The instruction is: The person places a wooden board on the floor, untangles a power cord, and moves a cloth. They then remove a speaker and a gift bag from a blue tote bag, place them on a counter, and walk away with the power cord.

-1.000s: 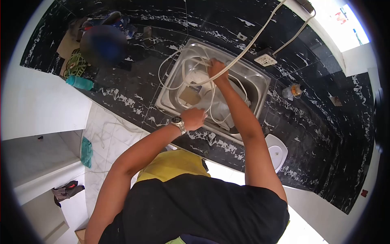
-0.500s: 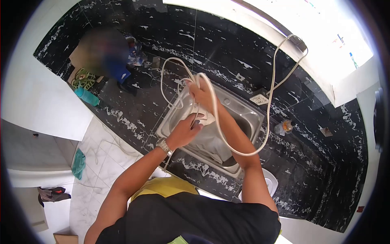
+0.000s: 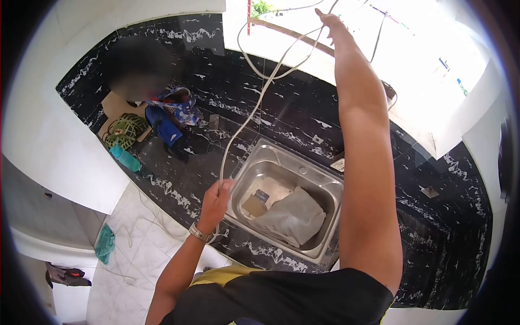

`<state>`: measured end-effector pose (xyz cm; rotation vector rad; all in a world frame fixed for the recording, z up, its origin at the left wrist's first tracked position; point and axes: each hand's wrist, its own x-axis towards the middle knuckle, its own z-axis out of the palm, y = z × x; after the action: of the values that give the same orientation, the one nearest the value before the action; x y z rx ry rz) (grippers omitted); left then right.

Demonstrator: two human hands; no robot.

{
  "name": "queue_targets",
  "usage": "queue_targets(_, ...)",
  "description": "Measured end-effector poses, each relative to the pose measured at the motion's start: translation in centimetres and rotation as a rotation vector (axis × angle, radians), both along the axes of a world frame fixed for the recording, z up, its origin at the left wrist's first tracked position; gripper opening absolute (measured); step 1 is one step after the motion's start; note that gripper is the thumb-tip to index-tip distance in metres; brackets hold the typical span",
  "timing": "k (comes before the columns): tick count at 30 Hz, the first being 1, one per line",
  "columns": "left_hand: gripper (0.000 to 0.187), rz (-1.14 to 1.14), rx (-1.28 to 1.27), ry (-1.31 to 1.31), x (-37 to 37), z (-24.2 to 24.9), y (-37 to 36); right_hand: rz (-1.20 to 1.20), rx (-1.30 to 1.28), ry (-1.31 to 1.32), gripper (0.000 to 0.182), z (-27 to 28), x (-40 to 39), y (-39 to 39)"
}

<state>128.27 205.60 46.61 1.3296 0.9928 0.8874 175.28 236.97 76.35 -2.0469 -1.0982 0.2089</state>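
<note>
My left hand (image 3: 215, 203) is closed around a white cable (image 3: 252, 112), left of the steel sink (image 3: 260, 153). From there the cable rises to loose loops in front of the bright window opening. My right hand (image 3: 335, 26) is stretched out at that opening, fingers apart, with a strand of the cable passing beside it. Whether the strand touches the fingers I cannot make out. In the sink lie a grey cloth or sack (image 3: 298, 216) and a small brown box (image 3: 255, 203).
On the black marbled counter at left are a teal bottle (image 3: 125, 158), a green woven basket (image 3: 126, 130), a blue pouch (image 3: 163, 127) and a patterned bag (image 3: 184, 105). A socket (image 3: 338, 164) sits on the back wall. Teal cloth (image 3: 105, 244) lies on the tiled floor.
My right hand has gone from above the sink up to the window opening, and the cable loops have moved up there. My left hand has shifted left and down, away from the sink's middle.
</note>
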Motion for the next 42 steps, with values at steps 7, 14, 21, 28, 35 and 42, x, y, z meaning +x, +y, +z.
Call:
queue_targets(7, 0.037, 0.011, -0.244, -0.286, 0.5, 4.6, 0.9, 0.201, -0.039, -0.284, 0.051, -6.7, -11.9, -5.5)
queue_targets(14, 0.032, 0.141, -0.069, -0.166, -0.9, 1.0, 0.7, 0.594, 0.12, -0.314, 0.029, -9.9, -20.8, -19.1)
queue_targets(21, 0.028, 0.262, -0.062, -0.22, -1.2, 2.9, 0.3, 0.355, 0.019, -0.467, 0.034, -12.6, -12.2, -13.3)
queue_targets(28, 0.027, 0.398, 0.079, -0.406, -4.8, 7.3, 1.6, 0.583, -0.098, -0.185, 0.035, -13.6, -11.1, -9.3)
queue_targets(35, 0.027, 0.66, 0.288, -0.524, -9.0, 8.1, 1.5, -0.14, 0.173, -0.318, 0.022, -7.0, -2.2, -3.8)
queue_targets(42, 0.028, 0.584, -0.014, -0.113, -11.4, 0.6, -1.3, -0.056, 0.053, -0.469, 0.024, -9.1, -1.2, -2.5)
